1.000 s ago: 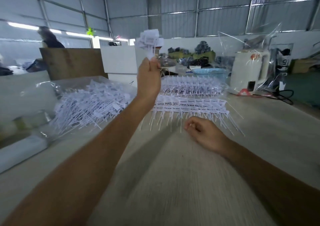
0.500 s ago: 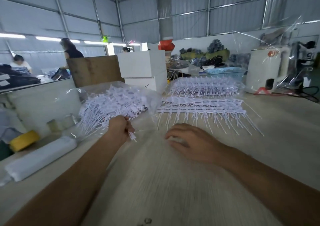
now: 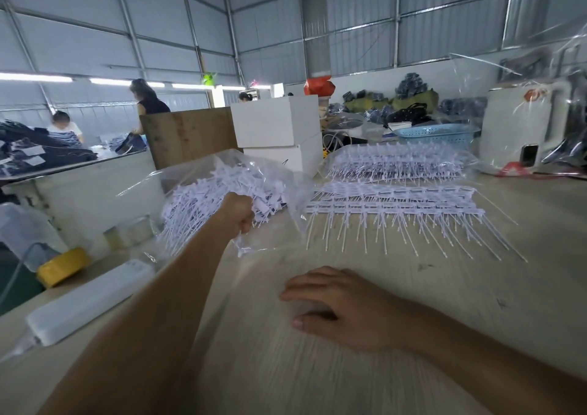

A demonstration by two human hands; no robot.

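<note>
Grip is what matters most at the clear bag (image 3: 279, 176). Left hand (image 3: 238, 213) is a closed fist at the bag's near edge, fingers curled on what looks like a fold of its film. Blur makes it hard to say whether a few of the loose tag pins (image 3: 197, 201) inside are caught in the fist too. Right hand (image 3: 336, 309) lies flat and relaxed on the table (image 3: 317, 376), nearer the person than the bag and to its right, holding nothing. The bag sits left of the racked rows of pins (image 3: 397, 206) and just in front of the white boxes (image 3: 276, 128), with its mouth lifted and gaping. To do this step well, I judge the fist should hold film only and keep the mouth tipped up so no pins slide out. It should move slowly, since thin stems snag and spring. The idle hand would serve better steadying the bag's far lip. Dragging the bag rightward risks raking the racked rows out of line.
</note>
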